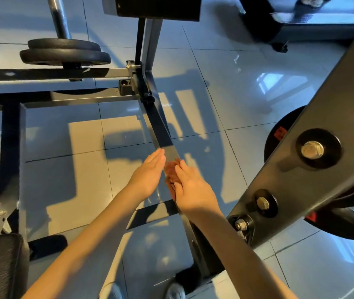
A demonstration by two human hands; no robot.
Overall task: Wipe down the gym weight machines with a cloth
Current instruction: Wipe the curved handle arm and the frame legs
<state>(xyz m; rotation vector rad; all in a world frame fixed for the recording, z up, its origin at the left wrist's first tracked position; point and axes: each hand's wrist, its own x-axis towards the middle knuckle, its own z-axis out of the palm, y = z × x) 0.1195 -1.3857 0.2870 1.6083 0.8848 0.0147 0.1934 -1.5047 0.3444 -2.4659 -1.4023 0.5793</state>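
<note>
Cloth (pixel 171 172) on bar (pixel 162 134), seemingly under right hand (pixel 193 190)

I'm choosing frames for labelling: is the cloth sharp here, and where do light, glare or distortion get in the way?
Head view: the cloth under the right hand is soft with motion blur, the left hand slightly too; hard sunlight casts sharp frame shadows across the tile floor; window glare shines at right; the wide lens bends the tile lines.

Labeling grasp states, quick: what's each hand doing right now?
Left hand: open, fingers straight beside the bar.
Right hand: open, fingers flat, pressing the cloth on the bar.
</note>
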